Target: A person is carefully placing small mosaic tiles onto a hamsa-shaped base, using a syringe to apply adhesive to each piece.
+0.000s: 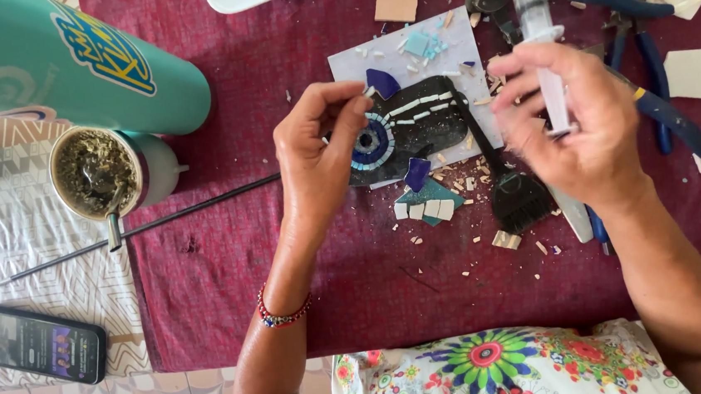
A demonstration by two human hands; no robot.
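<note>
Here I am mid-placement on the mosaic piece (408,130), which lies on the maroon cloth (230,256) between my hands. My left hand (318,154) pinches a small white tile chip (369,92) at its edge, fingertips closed on it. My right hand (578,121) is wrapped around a clear syringe (539,32). Next, I judge, the chip needs careful seating in line with the white row.
</note>
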